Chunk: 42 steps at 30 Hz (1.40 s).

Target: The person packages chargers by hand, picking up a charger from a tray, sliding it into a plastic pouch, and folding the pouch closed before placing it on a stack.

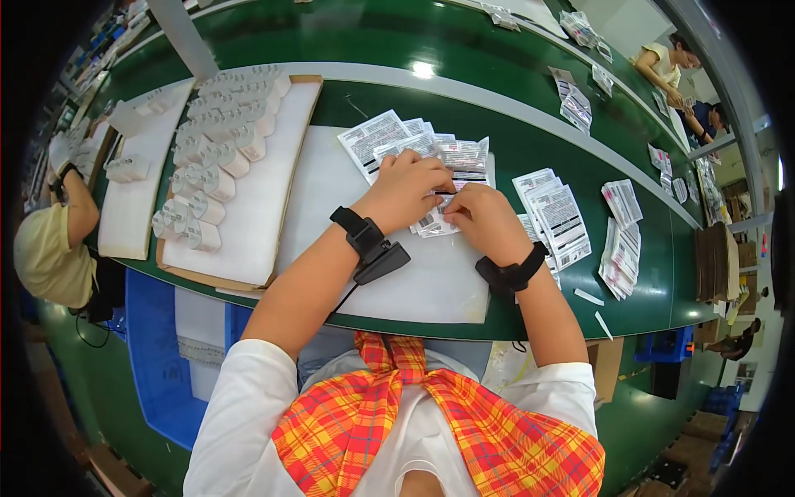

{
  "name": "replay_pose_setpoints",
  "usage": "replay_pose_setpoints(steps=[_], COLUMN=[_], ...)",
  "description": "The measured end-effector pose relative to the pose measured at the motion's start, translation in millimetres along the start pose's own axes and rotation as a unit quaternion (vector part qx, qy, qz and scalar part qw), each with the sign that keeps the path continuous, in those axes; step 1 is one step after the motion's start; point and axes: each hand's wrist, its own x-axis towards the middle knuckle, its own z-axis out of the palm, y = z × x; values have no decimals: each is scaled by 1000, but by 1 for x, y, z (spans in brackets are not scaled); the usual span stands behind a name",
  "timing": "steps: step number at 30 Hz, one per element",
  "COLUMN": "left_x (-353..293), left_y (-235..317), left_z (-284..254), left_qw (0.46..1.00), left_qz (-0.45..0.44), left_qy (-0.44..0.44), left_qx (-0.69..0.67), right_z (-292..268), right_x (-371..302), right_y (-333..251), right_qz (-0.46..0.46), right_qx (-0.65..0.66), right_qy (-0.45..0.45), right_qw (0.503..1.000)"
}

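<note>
My left hand (406, 189) lies with curled fingers over a flat silvery packet (465, 154) with printed text. Close beside it, my right hand (487, 217) pinches at the middle of that packet, thumb and forefinger together. The two hands' fingertips nearly meet, and they hide much of the packet. A thin dark line shows between them, too small to name. More printed packets (373, 139) lie fanned out just beyond my left hand. All of these rest on a white sheet (381, 286) on the green table.
At left, a shallow cardboard tray (273, 240) bears rows of white plug adapters (207, 178). Stacks of packets (559, 219) lie at right, with another pile (621, 240) farther right. White strips (590, 296) lie near the edge. Co-workers sit at left and far right. A blue crate (157, 356) stands below.
</note>
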Motion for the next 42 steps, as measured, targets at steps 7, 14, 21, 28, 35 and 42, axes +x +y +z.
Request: replay_pose_setpoints(steps=[7, 14, 21, 28, 35, 42], left_x=[6, -6, 12, 1, -5, -1], left_y=[9, 1, 21, 18, 28, 6], left_z=[3, -4, -9, -2, -17, -5], left_qw=[1000, 999, 1000, 993, 994, 998], left_qz=[-8, 30, -1, 31, -55, -7], left_qy=[-18, 20, 4, 40, 62, 65], left_qx=[10, -20, 29, 105, 78, -13], right_z=[-6, -101, -80, -59, -65, -75], right_x=[-7, -215, -369, -59, 17, 81], right_y=[12, 14, 55, -23, 23, 41], right_qz=[-133, 210, 449, 203, 187, -24], right_qx=[-60, 40, -235, -28, -182, -149], right_qy=[-31, 303, 278, 120, -22, -62], right_qw=[989, 928, 816, 971, 965, 987])
